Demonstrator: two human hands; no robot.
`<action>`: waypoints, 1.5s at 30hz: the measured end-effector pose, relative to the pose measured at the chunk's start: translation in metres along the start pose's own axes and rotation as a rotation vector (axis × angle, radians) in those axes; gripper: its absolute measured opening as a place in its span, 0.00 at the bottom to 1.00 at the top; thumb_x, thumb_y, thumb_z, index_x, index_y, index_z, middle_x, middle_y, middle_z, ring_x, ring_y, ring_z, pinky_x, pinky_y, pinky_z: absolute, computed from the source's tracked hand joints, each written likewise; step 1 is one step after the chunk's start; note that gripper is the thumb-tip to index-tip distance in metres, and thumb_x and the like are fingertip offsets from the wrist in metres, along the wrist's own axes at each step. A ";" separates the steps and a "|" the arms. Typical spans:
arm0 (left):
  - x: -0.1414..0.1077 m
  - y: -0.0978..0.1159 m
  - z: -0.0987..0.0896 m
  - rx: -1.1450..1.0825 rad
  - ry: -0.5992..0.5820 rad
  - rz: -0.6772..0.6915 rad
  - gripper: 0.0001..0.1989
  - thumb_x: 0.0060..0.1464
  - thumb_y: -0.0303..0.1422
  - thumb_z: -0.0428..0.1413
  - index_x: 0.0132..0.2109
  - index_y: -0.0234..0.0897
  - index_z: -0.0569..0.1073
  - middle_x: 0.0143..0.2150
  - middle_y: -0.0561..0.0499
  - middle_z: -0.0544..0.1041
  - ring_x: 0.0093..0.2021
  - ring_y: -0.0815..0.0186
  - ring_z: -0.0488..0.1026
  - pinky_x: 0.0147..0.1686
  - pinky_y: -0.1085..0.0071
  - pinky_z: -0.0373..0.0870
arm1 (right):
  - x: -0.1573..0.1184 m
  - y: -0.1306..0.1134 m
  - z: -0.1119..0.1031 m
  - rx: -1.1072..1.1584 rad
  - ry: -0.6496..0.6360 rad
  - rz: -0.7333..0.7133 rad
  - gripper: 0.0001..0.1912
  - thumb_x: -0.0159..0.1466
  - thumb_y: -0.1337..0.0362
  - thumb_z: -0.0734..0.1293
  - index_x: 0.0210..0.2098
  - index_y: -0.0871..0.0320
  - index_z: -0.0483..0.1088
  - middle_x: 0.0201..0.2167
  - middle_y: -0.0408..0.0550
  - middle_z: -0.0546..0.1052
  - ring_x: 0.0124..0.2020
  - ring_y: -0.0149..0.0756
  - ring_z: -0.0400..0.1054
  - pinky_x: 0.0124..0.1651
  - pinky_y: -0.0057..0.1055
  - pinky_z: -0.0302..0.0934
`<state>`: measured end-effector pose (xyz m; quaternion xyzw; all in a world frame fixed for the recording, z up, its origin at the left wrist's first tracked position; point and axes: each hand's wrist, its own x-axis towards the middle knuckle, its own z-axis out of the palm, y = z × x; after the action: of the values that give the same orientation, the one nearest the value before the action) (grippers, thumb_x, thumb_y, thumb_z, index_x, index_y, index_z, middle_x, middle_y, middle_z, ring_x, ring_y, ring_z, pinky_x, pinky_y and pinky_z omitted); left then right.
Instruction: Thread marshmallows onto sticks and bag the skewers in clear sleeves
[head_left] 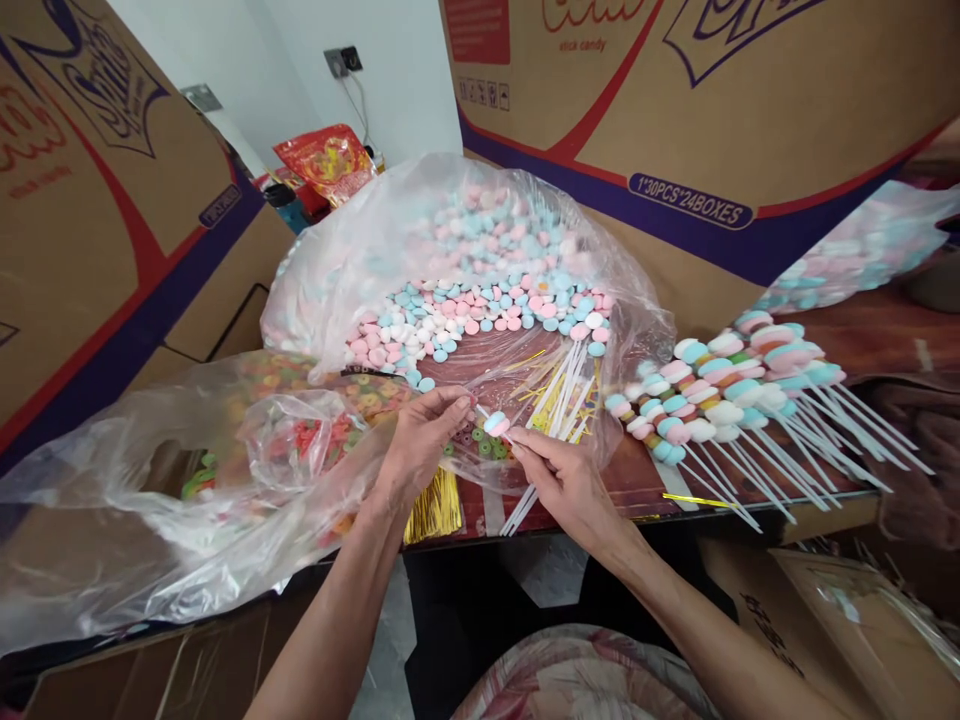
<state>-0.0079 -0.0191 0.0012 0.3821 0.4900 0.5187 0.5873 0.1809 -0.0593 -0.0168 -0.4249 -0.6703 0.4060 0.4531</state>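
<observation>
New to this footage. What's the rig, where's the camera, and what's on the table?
No machine: just someone's bare hands, in one picture from a head-worn camera looking forward and down. The right hand holds a white stick carrying pastel candy; the left hand is at its other end, grip unclear. On the table are loose pink, blue and white candies in plastic, spare sticks, gold strips and, to the right, loaded sticks.
</observation>
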 end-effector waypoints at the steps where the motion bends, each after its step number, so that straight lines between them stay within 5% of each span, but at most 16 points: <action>1: 0.000 -0.001 0.002 -0.013 0.004 0.009 0.13 0.44 0.37 0.69 0.36 0.35 0.80 0.28 0.52 0.78 0.29 0.73 0.72 0.35 0.77 0.69 | 0.000 0.001 0.001 0.001 0.000 0.001 0.16 0.69 0.65 0.60 0.50 0.54 0.77 0.50 0.50 0.80 0.51 0.41 0.75 0.57 0.39 0.66; 4: -0.003 -0.005 0.009 -0.019 0.039 0.036 0.13 0.42 0.36 0.70 0.35 0.35 0.81 0.28 0.52 0.79 0.29 0.73 0.72 0.34 0.75 0.69 | 0.001 0.004 0.002 -0.022 0.017 0.000 0.15 0.69 0.65 0.60 0.48 0.55 0.77 0.47 0.50 0.81 0.50 0.41 0.75 0.55 0.37 0.67; 7: -0.007 -0.010 0.017 0.057 0.099 0.101 0.13 0.41 0.35 0.70 0.35 0.35 0.81 0.32 0.50 0.81 0.32 0.69 0.75 0.37 0.72 0.71 | 0.000 0.006 0.004 -0.100 0.026 0.035 0.13 0.69 0.64 0.59 0.40 0.57 0.76 0.36 0.48 0.81 0.37 0.36 0.74 0.43 0.30 0.67; 12: -0.010 -0.017 0.022 0.153 0.159 0.180 0.18 0.43 0.35 0.69 0.43 0.36 0.81 0.40 0.48 0.83 0.40 0.63 0.78 0.44 0.67 0.74 | -0.001 0.007 0.008 -0.134 0.044 0.117 0.13 0.69 0.61 0.59 0.31 0.57 0.70 0.20 0.38 0.65 0.21 0.29 0.58 0.26 0.25 0.55; 18: -0.002 -0.019 0.016 0.043 0.186 0.125 0.17 0.47 0.39 0.67 0.43 0.36 0.80 0.40 0.47 0.83 0.35 0.67 0.78 0.39 0.70 0.74 | -0.002 0.007 0.005 -0.057 0.029 0.128 0.14 0.69 0.59 0.59 0.30 0.56 0.68 0.21 0.39 0.63 0.23 0.29 0.57 0.26 0.25 0.53; 28: -0.008 -0.020 0.020 0.053 0.141 0.130 0.15 0.50 0.39 0.65 0.43 0.37 0.80 0.41 0.47 0.83 0.41 0.63 0.79 0.45 0.67 0.74 | -0.001 0.009 0.007 -0.092 -0.018 0.166 0.14 0.69 0.60 0.59 0.27 0.56 0.65 0.19 0.38 0.61 0.22 0.29 0.54 0.25 0.25 0.51; 36: -0.012 -0.011 0.018 -0.170 -0.034 -0.161 0.19 0.43 0.34 0.70 0.43 0.36 0.76 0.37 0.49 0.81 0.38 0.68 0.78 0.43 0.72 0.73 | 0.000 0.004 0.014 -0.013 0.043 0.119 0.14 0.69 0.59 0.59 0.27 0.55 0.65 0.19 0.38 0.62 0.22 0.28 0.55 0.26 0.26 0.52; 41: -0.012 -0.008 0.027 -0.127 -0.032 -0.107 0.19 0.42 0.35 0.70 0.42 0.36 0.75 0.35 0.51 0.79 0.35 0.70 0.76 0.38 0.76 0.72 | 0.016 -0.001 0.019 -0.020 0.108 0.097 0.17 0.68 0.61 0.59 0.23 0.55 0.59 0.19 0.37 0.62 0.22 0.28 0.56 0.29 0.26 0.52; 45: -0.007 0.002 0.010 0.157 0.071 0.057 0.18 0.50 0.40 0.64 0.47 0.38 0.75 0.40 0.49 0.80 0.35 0.67 0.76 0.35 0.73 0.72 | 0.025 0.001 0.008 0.005 0.094 0.092 0.16 0.69 0.59 0.60 0.25 0.56 0.64 0.20 0.38 0.63 0.23 0.28 0.57 0.29 0.26 0.53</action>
<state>0.0019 -0.0247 0.0067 0.4221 0.5387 0.5084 0.5226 0.1674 -0.0373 -0.0132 -0.4730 -0.6270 0.4077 0.4658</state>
